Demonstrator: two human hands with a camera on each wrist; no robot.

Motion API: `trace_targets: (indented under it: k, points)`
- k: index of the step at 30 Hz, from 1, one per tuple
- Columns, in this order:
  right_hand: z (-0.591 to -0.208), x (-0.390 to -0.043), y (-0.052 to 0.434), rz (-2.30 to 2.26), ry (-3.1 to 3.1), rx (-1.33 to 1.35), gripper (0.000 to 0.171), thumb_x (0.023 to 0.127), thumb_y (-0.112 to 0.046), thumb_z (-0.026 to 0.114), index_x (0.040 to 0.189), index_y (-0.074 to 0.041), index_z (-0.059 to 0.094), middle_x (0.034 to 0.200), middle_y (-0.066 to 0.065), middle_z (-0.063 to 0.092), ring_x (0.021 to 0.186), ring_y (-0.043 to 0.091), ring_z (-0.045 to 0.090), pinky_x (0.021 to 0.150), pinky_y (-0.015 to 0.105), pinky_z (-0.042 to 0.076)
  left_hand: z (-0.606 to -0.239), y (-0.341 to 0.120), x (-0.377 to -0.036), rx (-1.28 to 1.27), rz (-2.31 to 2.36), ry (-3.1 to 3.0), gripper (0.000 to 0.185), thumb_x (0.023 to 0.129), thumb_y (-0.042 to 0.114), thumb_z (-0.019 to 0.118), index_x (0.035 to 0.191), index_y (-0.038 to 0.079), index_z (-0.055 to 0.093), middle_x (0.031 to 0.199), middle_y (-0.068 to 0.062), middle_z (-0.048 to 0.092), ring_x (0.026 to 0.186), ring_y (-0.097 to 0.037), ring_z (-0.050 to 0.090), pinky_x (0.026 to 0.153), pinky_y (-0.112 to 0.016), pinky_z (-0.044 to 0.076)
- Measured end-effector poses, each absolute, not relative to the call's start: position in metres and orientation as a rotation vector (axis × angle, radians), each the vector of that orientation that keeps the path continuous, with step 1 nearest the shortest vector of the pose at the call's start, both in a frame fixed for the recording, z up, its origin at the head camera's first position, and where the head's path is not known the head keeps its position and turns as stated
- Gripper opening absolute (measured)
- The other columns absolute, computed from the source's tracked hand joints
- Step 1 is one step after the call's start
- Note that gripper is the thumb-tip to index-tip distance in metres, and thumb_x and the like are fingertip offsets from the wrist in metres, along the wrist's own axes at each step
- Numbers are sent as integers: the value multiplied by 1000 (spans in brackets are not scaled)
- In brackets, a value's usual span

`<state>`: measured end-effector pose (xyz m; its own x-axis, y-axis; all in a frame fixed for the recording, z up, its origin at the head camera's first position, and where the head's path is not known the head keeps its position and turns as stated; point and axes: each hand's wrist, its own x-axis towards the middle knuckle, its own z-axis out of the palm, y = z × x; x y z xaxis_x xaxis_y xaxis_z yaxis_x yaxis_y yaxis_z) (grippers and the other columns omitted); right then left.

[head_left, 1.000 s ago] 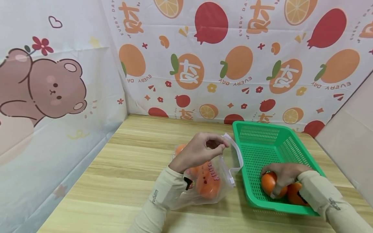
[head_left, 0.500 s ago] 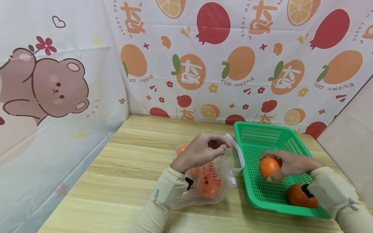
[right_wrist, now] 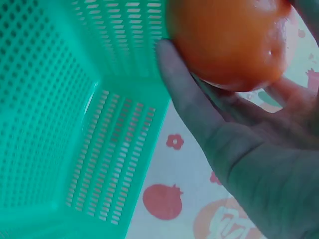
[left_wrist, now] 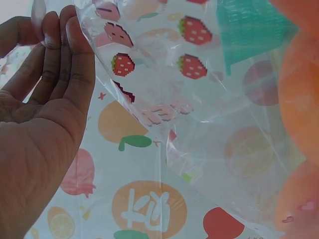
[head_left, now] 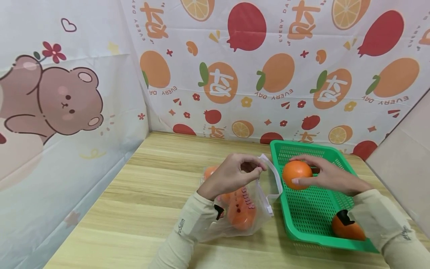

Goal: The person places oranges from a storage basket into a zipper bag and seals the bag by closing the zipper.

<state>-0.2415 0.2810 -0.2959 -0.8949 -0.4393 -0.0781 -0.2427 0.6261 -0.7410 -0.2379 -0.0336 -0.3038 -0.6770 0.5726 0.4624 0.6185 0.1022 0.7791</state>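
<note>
My left hand (head_left: 230, 175) pinches the open mouth of a clear zip bag (head_left: 219, 232), and the white slider (head_left: 269, 210) hangs at the right end of its zip edge. Inside the bag lie several oranges (head_left: 241, 213), seen through printed film. In the left wrist view, the bag's film (left_wrist: 199, 114) with strawberry prints stretches away from the fingers. My right hand (head_left: 330, 175) grips an orange (head_left: 296, 174) between thumb and fingers, raised over the left side of the green basket (head_left: 302, 220). The right wrist view shows that orange (right_wrist: 224, 45) against the fingers.
Another orange (head_left: 346, 228) sits in the basket's near right corner, partly behind my right sleeve (head_left: 379, 216). Basket and bag stand side by side on a wooden table (head_left: 141, 198). Printed cloth (head_left: 188, 74) hangs behind, with more cloth at both sides.
My right hand has lifted the orange from the basket's floor and carried it up and left, towards the bag's mouth. The left hand keeps its place on the bag.
</note>
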Motion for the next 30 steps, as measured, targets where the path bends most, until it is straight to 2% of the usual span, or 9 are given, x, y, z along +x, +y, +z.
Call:
trace_targets:
  k: [4, 11, 18, 25, 30]
  points:
    - [-295, -243, 273, -1227, 2585, -559, 54, 93, -30, 75, 141, -26, 51, 127, 8, 61, 109, 36, 57, 84, 48, 52, -305, -34, -238, -1247, -1662, -2301, 14, 94, 1, 63, 101, 4, 75, 94, -2, 72, 78, -8, 62, 74, -25, 56]
    - [-299, -245, 258, -1421, 2480, -562, 53, 96, -21, 71, 142, -21, 46, 130, 13, 60, 113, 40, 56, 86, 49, 51, -306, -33, -239, -1248, -1651, -2301, 15, 94, 0, 63, 102, 5, 75, 96, -2, 72, 79, -7, 61, 74, -25, 56]
    - [-305, -247, 245, -1502, 2381, -609, 52, 97, -18, 68, 143, -18, 44, 133, 14, 59, 116, 37, 57, 91, 49, 51, -306, -33, -239, -1253, -1638, -2291, 15, 95, 0, 62, 102, 1, 74, 98, -8, 73, 79, -7, 62, 75, -25, 57]
    - [-311, -250, 234, -1532, 2276, -638, 55, 95, -15, 70, 144, -16, 46, 137, 16, 56, 116, 37, 59, 92, 49, 53, -304, -33, -241, -1244, -1646, -2297, 13, 95, 1, 63, 103, 1, 74, 95, -7, 72, 79, -7, 63, 75, -25, 57]
    - [-315, -248, 225, -1506, 2310, -582, 58, 90, -20, 77, 139, -16, 46, 140, 16, 53, 118, 37, 59, 89, 47, 56, -304, -31, -243, -1257, -1660, -2278, 14, 96, 2, 62, 104, 0, 74, 96, -9, 73, 78, -6, 63, 75, -25, 57]
